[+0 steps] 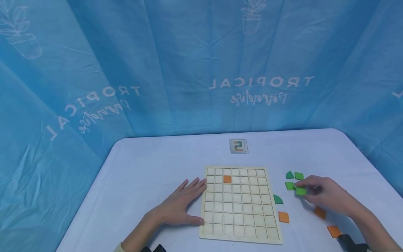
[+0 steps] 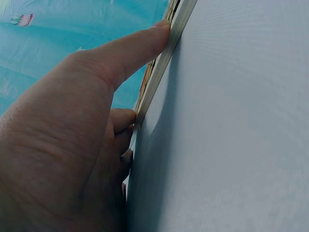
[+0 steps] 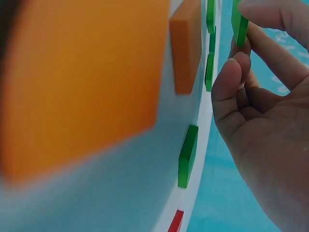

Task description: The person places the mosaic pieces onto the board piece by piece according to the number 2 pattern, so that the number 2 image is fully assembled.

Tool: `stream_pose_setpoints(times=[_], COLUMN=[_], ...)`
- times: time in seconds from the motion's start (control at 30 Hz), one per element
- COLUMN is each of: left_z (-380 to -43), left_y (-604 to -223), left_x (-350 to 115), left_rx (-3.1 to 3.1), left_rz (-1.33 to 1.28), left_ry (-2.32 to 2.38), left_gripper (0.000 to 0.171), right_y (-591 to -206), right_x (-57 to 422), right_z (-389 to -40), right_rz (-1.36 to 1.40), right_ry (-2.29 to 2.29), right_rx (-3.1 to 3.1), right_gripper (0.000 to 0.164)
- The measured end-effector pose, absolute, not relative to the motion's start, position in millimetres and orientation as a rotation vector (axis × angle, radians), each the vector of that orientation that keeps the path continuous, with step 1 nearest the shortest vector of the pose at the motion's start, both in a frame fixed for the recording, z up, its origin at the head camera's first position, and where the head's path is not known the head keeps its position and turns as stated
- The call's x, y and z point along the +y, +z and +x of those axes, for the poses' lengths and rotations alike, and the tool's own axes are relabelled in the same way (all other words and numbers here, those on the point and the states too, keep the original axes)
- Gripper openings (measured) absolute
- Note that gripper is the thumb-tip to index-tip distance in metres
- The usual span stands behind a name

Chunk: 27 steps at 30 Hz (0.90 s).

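Observation:
A wooden grid board lies on the white table, with one orange square tile in a cell of its second row from the back. My left hand has its fingers and thumb stretched out, their tips at the board's left edge; in the left wrist view the thumb touches the board's rim. Right of the board, my right hand pinches a light green square tile between thumb and fingers. That tile is held above the table in the right wrist view.
Two light green squares and a dark green quarter-circle lie just beyond the right hand. Another quarter-circle and an orange square sit by the board's right edge. More orange tiles lie nearer. A pattern card lies behind the board.

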<state>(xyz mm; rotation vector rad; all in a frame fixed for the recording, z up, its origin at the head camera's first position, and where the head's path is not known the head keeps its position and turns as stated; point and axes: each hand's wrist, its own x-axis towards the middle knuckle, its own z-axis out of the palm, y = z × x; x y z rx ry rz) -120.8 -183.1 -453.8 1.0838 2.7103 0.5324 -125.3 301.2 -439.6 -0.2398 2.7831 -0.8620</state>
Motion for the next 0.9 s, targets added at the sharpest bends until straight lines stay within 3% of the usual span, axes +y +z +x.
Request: stream_pose_setpoints(times=[0.47, 0.9], left_z=[-121.4, -120.6], left_y=[-454.3, -455.2], left_x=[-183.0, -182.7], left_rx=[2.711, 2.704], left_rz=[1.076, 1.05], left_ry=[0.542, 0.544], left_gripper=[0.104, 0.104], right_y=[-436.0, -435.0], right_x=[285.6, 253.1], right_z=[-139.7, -155.5], right_rz=[-0.438, -0.458], right_ry=[-1.046, -1.072], right_rx=[2.742, 2.697], right_gripper=[0.032, 0.032])
